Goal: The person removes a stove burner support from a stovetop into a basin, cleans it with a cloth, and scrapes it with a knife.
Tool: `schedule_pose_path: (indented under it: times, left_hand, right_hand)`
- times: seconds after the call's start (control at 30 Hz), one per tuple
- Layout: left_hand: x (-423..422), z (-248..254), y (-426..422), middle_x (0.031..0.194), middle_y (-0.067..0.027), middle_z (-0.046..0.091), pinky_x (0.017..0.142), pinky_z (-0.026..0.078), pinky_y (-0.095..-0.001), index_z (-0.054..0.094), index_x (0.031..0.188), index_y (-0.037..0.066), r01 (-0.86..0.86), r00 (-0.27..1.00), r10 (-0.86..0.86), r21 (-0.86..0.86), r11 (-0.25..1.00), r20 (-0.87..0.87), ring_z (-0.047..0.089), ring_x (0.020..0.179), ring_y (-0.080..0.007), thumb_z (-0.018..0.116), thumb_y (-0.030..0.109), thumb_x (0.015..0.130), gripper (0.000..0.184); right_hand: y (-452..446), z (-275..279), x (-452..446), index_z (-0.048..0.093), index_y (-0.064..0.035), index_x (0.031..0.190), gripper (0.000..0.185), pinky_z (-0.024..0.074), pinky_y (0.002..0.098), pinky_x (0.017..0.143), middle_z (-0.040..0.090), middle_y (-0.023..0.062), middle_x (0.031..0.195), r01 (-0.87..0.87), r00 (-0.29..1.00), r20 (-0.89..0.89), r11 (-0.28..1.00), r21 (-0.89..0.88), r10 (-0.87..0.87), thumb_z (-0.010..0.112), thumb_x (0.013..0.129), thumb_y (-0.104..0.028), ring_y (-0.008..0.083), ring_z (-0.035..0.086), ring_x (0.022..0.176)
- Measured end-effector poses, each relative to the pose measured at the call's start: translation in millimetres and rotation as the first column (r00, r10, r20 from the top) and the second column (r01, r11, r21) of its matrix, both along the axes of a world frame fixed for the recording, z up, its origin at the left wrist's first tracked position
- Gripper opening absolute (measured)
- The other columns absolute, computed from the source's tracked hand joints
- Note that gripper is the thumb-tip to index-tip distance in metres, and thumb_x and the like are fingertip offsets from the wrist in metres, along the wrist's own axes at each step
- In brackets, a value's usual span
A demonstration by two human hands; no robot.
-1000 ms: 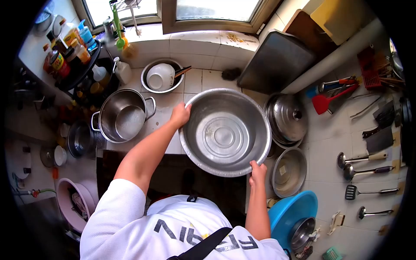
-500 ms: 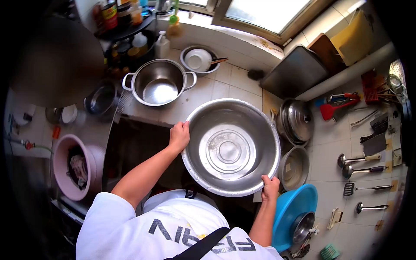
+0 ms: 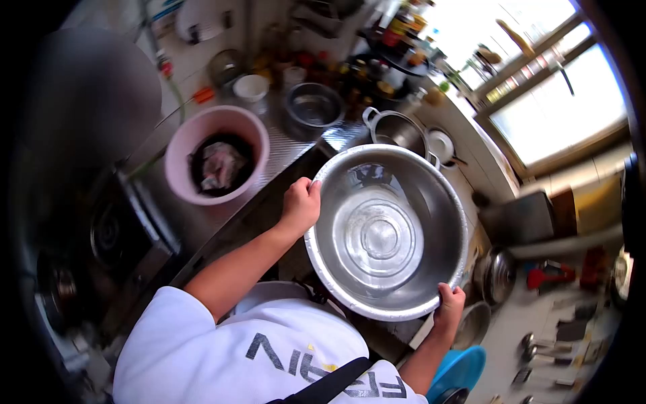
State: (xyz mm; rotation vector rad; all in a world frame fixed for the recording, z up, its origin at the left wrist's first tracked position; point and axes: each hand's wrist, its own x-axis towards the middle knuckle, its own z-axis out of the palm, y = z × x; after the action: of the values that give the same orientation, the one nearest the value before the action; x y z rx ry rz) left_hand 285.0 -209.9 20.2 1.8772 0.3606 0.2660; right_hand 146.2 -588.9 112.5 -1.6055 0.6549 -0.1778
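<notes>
The left hand (image 3: 301, 206) and right hand (image 3: 449, 308) grasp the rim of a wide, round, ring-ridged silver metal basin (image 3: 383, 232), just right of centre; a smooth, round pink tub (image 3: 215, 122) shows upper left, higher than before.

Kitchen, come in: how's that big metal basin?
Left hand, right hand: both gripping the rim. Metal basin: held, looks empty. Pot: partly hidden beyond it.

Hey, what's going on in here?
Someone in a white shirt is holding a big metal basin in front of them with both hands: the left hand and right hand grip opposite sides of its rim. To the left, a pink tub sits on a metal counter; a pot shows beyond the basin.
</notes>
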Motion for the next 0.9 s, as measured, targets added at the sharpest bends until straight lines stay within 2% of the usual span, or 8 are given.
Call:
schedule_pose_path:
  times: [0.1,0.23,0.4,0.43,0.5,0.53,0.67,0.9]
  left_hand:
    - [-23.5,4.4,41.3,0.075,-0.0241,0.063,0.064,0.047,-0.0489,0.059,0.081,-0.002,-0.12,0.993,0.12,-0.05,0.992,-0.006,0.064,0.074,-0.0436,0.059,0.024,0.096,0.03]
    - [-48.8,-3.8,86.7,0.075,-0.0233,0.063,0.065,0.047,-0.0466,0.059,0.082,-0.004,-0.294,0.956,0.295,-0.124,0.948,-0.015,0.062,0.072,-0.0419,0.058,0.024,0.097,0.031]
    - [-73.5,-8.1,125.2,0.078,-0.022,0.066,0.068,0.048,-0.0454,0.062,0.086,-0.003,-0.445,0.889,0.457,-0.167,0.88,0.041,0.064,0.073,-0.037,0.058,0.024,0.097,0.03]
    - [-77.2,-11.2,130.2,0.078,-0.0217,0.066,0.068,0.048,-0.0452,0.061,0.086,-0.003,-0.461,0.883,0.47,-0.179,0.869,0.01,0.064,0.073,-0.0366,0.058,0.024,0.098,0.03]
    - [-82.1,-10.7,139.2,0.078,-0.021,0.066,0.068,0.048,-0.0449,0.061,0.086,-0.003,-0.489,0.87,0.49,-0.201,0.849,-0.052,0.064,0.072,-0.0358,0.058,0.025,0.098,0.031]
    - [-85.8,-2.0,142.4,0.077,-0.02,0.066,0.068,0.049,-0.0447,0.061,0.086,-0.004,-0.501,0.864,0.493,-0.26,0.826,-0.099,0.064,0.073,-0.0346,0.057,0.025,0.098,0.032]
    - [-92.1,2.5,159.0,0.079,-0.02,0.067,0.07,0.05,-0.0443,0.061,0.087,-0.004,-0.511,0.859,0.469,-0.291,0.809,-0.203,0.065,0.076,-0.0343,0.057,0.026,0.098,0.032]
    - [-85.7,-21.0,175.2,0.085,-0.0218,0.069,0.074,0.051,-0.0451,0.065,0.09,-0.003,-0.529,0.847,0.508,-0.342,0.777,-0.155,0.067,0.081,-0.0366,0.058,0.028,0.096,0.032]
  right_hand:
    - [19.5,15.9,27.0,0.065,0.0053,0.088,0.008,0.0484,0.0283,0.065,0.065,0.0044,0.082,-0.151,0.989,-0.007,0.988,-0.025,0.15,0.064,0.082,0.0,0.0132,0.059,0.068]
    - [68.0,34.8,66.9,0.064,0.0054,0.088,0.008,0.047,0.027,0.064,0.064,0.0036,0.081,-0.3,0.953,0.028,0.954,-0.022,0.3,0.065,0.083,0.0,0.0114,0.058,0.068]
    - [114.6,53.9,115.0,0.066,0.0071,0.089,0.013,0.045,0.0256,0.058,0.065,0.0026,0.078,-0.497,0.863,0.007,0.853,-0.16,0.504,0.064,0.085,-0.005,0.0102,0.056,0.062]
    - [108.3,53.7,129.5,0.065,0.009,0.092,0.015,0.0515,0.0269,0.066,0.068,0.0076,0.084,-0.551,0.832,-0.053,0.809,-0.204,0.553,0.063,0.084,-0.003,0.0148,0.064,0.068]
    - [131.7,65.4,142.3,0.066,0.0075,0.087,0.013,0.0435,0.0251,0.056,0.063,0.0011,0.074,-0.585,0.801,-0.023,0.774,-0.241,0.598,0.064,0.085,-0.006,0.0088,0.055,0.061]
    - [147.5,83.7,142.7,0.066,0.0076,0.088,0.014,0.044,0.0248,0.057,0.064,0.0016,0.076,-0.626,0.776,-0.091,0.744,-0.233,0.624,0.064,0.086,-0.006,0.0086,0.055,0.061]
    - [173.2,93.2,160.2,0.066,0.0071,0.09,0.014,0.0441,0.0235,0.053,0.065,0.0031,0.078,-0.664,0.741,-0.052,0.717,-0.214,0.67,0.064,0.086,-0.006,0.009,0.056,0.059]
    - [199.2,101.6,179.0,0.065,0.0036,0.089,0.012,0.0403,0.0226,0.044,0.062,0.0008,0.072,-0.671,0.735,-0.108,0.694,-0.261,0.67,0.064,0.087,-0.008,0.0076,0.053,0.052]
